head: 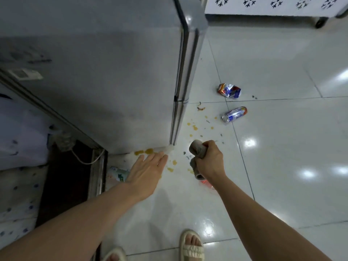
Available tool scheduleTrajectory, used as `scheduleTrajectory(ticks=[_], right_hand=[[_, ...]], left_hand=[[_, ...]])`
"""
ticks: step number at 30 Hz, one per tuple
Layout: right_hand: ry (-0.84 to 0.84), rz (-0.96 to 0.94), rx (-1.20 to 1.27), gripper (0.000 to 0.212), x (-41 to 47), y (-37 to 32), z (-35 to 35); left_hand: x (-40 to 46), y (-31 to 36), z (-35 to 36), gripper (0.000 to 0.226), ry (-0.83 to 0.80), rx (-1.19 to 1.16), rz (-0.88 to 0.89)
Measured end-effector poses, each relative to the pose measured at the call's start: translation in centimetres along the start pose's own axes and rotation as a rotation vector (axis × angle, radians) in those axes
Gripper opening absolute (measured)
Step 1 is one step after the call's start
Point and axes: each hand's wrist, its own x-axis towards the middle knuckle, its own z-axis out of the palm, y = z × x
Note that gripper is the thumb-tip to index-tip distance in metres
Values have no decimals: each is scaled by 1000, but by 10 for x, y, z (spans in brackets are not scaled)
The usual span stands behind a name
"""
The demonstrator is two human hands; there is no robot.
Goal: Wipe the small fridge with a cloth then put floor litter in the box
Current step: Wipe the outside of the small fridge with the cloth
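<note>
Left hand [148,169] flat, fingers straight, reaching low toward fridge [113,72] bottom corner, holding nothing. Right hand [208,160] clenched round bunched grey cloth [195,149], ends poking out above and below fist. Cloth soft, light; likely needs spreading for broad wipe. Yellow spills [145,152] at fridge base. Two cans [230,90] [235,113] on tiled floor [282,147], one crushed; light, thin-walled, grasp round body, mind sharp creases. Box not visible.
</note>
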Motion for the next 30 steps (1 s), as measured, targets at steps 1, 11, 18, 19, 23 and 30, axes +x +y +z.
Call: scheduleTrajectory(ticks=[1, 11, 18, 19, 23, 30], right_hand=[[12, -1, 6, 36, -11, -12, -15], [124, -29, -4, 42, -88, -104, -176], [120, -76, 5, 41, -96, -128, -279], [122, -83, 5, 42, -95, -132, -291], [117, -119, 19, 45, -83, -156, -326], [20, -216, 4, 44, -30, -216, -350]], left_hand=[[-6, 7, -21, 80, 5, -6, 3], [-36, 99, -211, 75, 150, -82, 80], [-35, 155, -288, 76, 226, -114, 9], [-34, 160, -296, 76, 234, -121, -6], [-28, 173, -330, 74, 250, -146, -52], [8, 162, -376, 73, 263, -226, -89]])
